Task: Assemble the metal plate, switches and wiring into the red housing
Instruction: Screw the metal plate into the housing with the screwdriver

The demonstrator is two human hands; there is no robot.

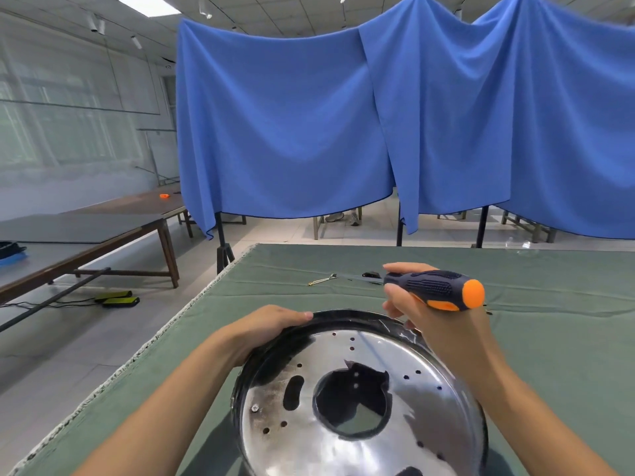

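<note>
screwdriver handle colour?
Dark navy with orange end cap and accents, on the screwdriver; head view.

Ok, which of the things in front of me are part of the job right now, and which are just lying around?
In the job:
- metal plate, held at its dark rim by the left hand
- screwdriver, gripped by the right hand

Lying about:
- small metal part and small black piece on the green cloth
- blue curtains

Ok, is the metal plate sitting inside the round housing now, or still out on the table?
In. The metal plate lies within the dark housing rim, which the left hand grips.
</note>
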